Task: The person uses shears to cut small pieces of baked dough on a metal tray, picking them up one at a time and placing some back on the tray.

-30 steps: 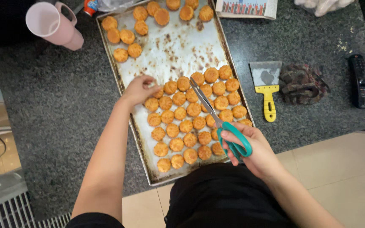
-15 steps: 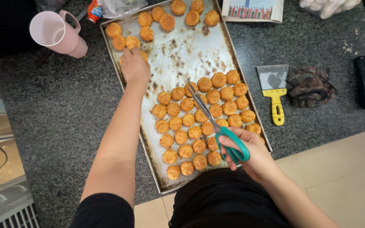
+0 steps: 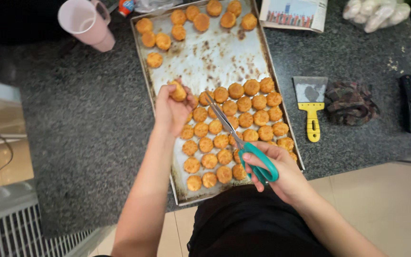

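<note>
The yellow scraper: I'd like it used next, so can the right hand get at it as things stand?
Probably not at once: the right hand is full, fingers through the teal scissors. The yellow scraper lies uncovered beside the tray.

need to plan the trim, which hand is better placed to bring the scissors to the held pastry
Right: the right hand already grips the scissors, blades aimed toward the pastry pinched in the left hand.

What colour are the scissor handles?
Teal green, on the scissors in the right hand; the head view shows them.
</note>
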